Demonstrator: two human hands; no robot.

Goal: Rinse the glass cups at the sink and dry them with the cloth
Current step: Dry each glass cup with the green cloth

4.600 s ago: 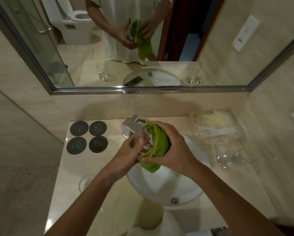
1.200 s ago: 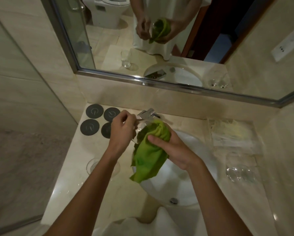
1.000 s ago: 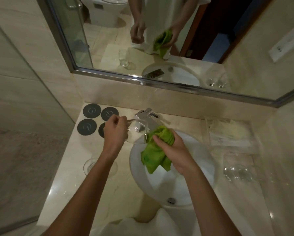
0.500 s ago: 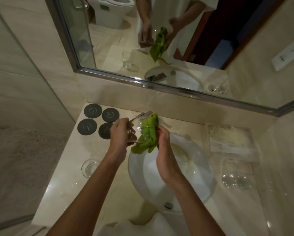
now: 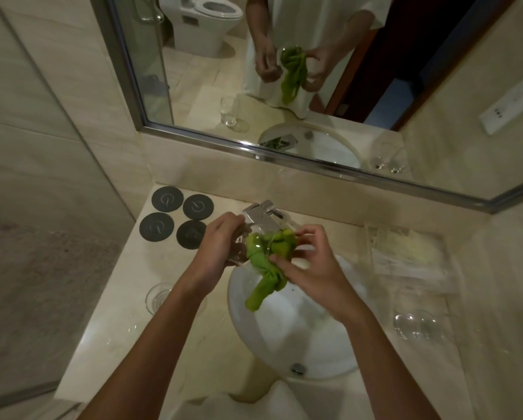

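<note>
In the middle of the frame the left hand [image 5: 216, 241] grips a clear glass cup [image 5: 255, 241] lying on its side above the white round sink [image 5: 287, 334]. The right hand [image 5: 310, 268] pinches the green cloth [image 5: 269, 262], which is stuffed into the cup and hangs down over the basin. Just behind stands a chrome faucet [image 5: 261, 215]. At the left, four dark round coasters [image 5: 178, 221] carry a pale mark that I cannot read. One upright clear glass [image 5: 158, 298] stands at lower left, and two more clear glasses [image 5: 417, 324] at the right.

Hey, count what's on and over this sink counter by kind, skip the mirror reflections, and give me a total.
Glass cups: 4
Black coasters: 4
Green cloth: 1
Plastic packet pile: 1
Total: 10
</note>
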